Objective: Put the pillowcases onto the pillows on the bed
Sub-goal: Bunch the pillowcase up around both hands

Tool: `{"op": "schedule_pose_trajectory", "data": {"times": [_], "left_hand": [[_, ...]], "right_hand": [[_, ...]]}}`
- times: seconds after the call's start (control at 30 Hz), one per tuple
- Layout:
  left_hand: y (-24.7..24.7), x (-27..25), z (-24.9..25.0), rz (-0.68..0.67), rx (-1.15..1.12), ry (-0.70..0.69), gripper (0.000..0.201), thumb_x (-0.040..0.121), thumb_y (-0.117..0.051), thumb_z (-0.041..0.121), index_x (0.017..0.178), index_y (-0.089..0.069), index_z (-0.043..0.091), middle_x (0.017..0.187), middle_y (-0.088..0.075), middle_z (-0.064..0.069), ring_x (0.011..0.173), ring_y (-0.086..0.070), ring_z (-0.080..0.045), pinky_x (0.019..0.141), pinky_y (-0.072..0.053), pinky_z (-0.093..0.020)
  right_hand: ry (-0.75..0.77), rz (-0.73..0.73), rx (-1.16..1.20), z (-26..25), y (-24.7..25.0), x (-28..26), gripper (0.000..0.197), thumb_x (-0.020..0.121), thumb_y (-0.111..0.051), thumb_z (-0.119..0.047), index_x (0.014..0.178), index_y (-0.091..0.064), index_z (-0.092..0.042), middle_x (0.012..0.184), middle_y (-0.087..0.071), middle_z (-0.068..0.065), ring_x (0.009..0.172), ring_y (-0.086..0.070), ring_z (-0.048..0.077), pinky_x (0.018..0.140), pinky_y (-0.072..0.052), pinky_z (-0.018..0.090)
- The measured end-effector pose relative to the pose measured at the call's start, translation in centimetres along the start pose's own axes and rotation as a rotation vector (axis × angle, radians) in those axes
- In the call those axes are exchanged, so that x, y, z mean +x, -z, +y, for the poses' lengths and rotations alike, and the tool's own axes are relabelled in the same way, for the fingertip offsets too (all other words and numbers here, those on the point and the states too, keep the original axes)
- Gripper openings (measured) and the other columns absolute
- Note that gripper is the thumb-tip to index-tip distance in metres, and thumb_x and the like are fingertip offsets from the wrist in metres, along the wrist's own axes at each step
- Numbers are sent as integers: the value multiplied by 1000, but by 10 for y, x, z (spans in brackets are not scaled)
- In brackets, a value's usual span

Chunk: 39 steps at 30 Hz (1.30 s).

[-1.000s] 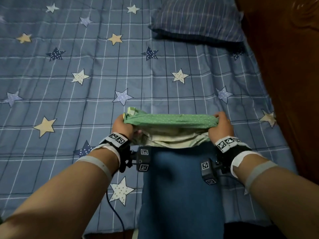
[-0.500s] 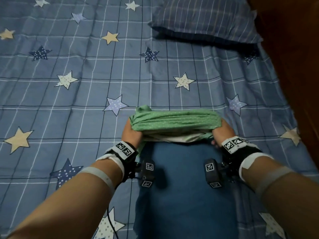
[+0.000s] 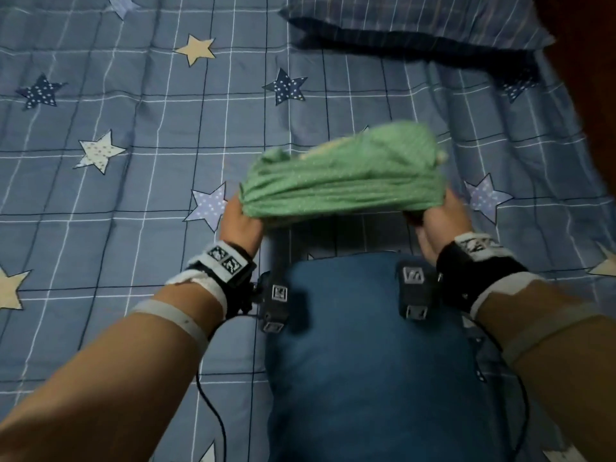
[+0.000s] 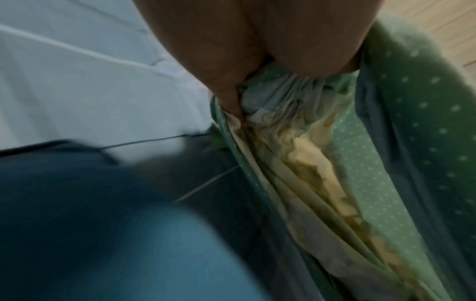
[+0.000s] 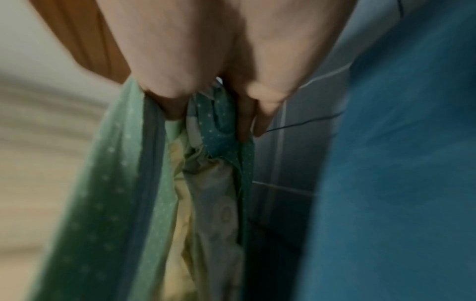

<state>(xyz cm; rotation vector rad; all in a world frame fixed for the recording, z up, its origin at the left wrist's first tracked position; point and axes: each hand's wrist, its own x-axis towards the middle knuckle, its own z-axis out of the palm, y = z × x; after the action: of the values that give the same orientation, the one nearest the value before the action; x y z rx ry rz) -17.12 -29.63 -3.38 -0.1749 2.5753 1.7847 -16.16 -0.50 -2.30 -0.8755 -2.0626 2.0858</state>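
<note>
Lifted clear of the dark blue pillow [image 3: 366, 355] since a moment ago, when its bunched mouth sat right at the pillow's far end, the green dotted pillowcase [image 3: 343, 181] now hangs in the air above the bedsheet, just beyond that end, with a strip of sheet showing between the two. The left hand [image 3: 241, 223] grips the gathered cloth at its left end, fingers curled into the folds; the right hand [image 3: 440, 218] grips the right end the same way, thumb and fingers closed on the fabric. The wrist views show pale yellow lining bunched inside the green layers. The pillow lies lengthwise on the blue checked bedsheet [image 3: 133, 201] with its star patches, between the person's forearms. A second pillow in a striped blue case [image 3: 433, 18] rests at the head of the bed, well apart from the hands. Dark wood [image 3: 596, 95] edges the right side of the head view. The picture is motion-blurred.
</note>
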Motion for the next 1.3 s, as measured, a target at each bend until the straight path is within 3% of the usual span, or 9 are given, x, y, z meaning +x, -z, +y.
{"op": "schedule_pose_trajectory", "data": {"times": [0.1, 0.3, 0.53, 0.67, 0.8, 0.87, 1.03, 1.2, 1.3], "left_hand": [[-7, -28, -57, -49, 150, 153, 37, 84, -48, 22, 113, -68, 8, 114, -69, -7, 111, -61, -18, 94, -50, -35], [-8, -48, -104, -43, 423, 265, 24, 75, -51, 19, 89, -70, 12, 83, -65, -19, 84, -65, -33, 69, -45, -32], [-10, -64, -80, -88, 258, 407, 30, 90, -56, 7, 116, -70, 13, 107, -73, -7, 102, -63, -21, 84, -45, -28], [-15, -76, -72, -121, 134, 518, 26, 93, -57, 5, 113, -72, 12, 106, -72, -6, 106, -64, -23, 94, -52, -37], [-23, -88, -63, -63, -36, 599, 27, 92, -57, 0, 99, -74, 20, 98, -74, -10, 102, -68, -29, 91, -56, -42], [-20, -91, -56, -13, 111, 564, 23, 93, -55, 2, 104, -73, 9, 98, -72, -14, 102, -66, -28, 83, -50, -30], [0, -94, -46, -158, 478, 688, 35, 102, -43, 16, 127, -58, -2, 132, -57, -29, 122, -52, -47, 97, -41, -41], [13, -112, -28, 71, 498, 535, 21, 95, -46, 19, 115, -52, 16, 115, -59, -22, 106, -56, -44, 79, -39, -36], [16, -115, -10, 258, 642, 285, 46, 76, -57, 3, 117, -48, 22, 108, -54, -15, 102, -51, -37, 81, -42, -41]], "right_hand": [[-34, -217, -606, 47, 19, 3, 54, 93, -47, -49, 140, -47, -24, 141, -53, 2, 127, -49, 19, 108, -36, 33], [-146, -170, -952, 64, 34, -4, 77, 75, -26, -50, 146, -37, -23, 143, -48, 21, 121, -50, 47, 96, -40, 39], [-16, -114, -810, 54, 51, -24, 46, 94, -38, -28, 134, -52, -11, 128, -59, 22, 115, -56, 38, 83, -35, 28], [80, -46, -640, 56, 65, -43, 37, 94, -44, -7, 128, -56, -12, 109, -62, 6, 103, -55, 19, 82, -34, 19], [144, 16, -611, 60, 82, -54, 40, 89, -41, 10, 119, -59, -10, 99, -62, 5, 95, -56, 21, 73, -36, 19], [163, 11, -617, 56, 85, -60, 41, 87, -40, 13, 116, -59, -7, 96, -62, 7, 92, -56, 22, 70, -36, 20], [225, -88, -638, 35, 79, -82, 43, 88, -45, 9, 121, -59, -15, 97, -62, -1, 93, -57, 15, 74, -36, 15], [294, -24, -651, 23, 75, -97, 53, 86, -48, 4, 126, -46, -31, 106, -63, -1, 93, -59, 18, 81, -41, 25], [388, 17, -635, 17, 76, -100, 70, 77, -48, 11, 131, -42, -34, 124, -55, 4, 102, -57, 17, 87, -42, 26]]}}
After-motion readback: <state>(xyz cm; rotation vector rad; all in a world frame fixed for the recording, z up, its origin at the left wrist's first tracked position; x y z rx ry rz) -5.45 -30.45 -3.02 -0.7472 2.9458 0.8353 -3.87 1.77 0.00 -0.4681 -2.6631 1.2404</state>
